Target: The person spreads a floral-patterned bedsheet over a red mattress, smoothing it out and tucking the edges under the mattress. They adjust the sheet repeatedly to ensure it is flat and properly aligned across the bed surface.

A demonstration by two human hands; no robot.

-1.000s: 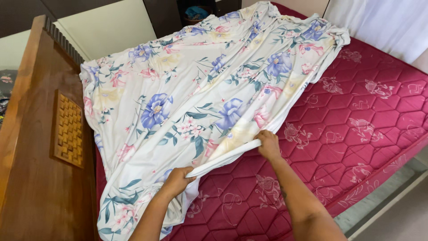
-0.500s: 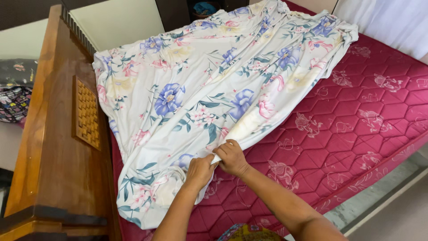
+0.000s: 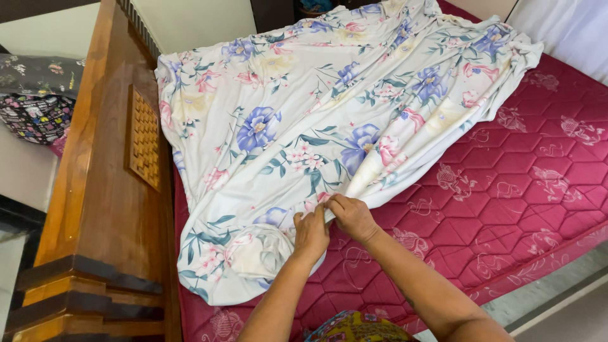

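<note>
Nearest, the left hand (image 3: 311, 233) and right hand (image 3: 352, 217) meet, touching, at the near edge of the floral sheet (image 3: 329, 114). Both sets of fingers are closed, pinching the same bit of the sheet's hem between them. The sheet lies spread and rumpled over the red quilted mattress (image 3: 532, 190), covering its left and far parts, bunched at the near-left corner. A wooden bed board (image 3: 101, 190) runs along the left. Beyond it sits a patterned bag (image 3: 35, 114)

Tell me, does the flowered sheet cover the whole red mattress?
No, the flowered sheet lies bunched toward the wooden headboard, leaving much of the red mattress bare.
</note>
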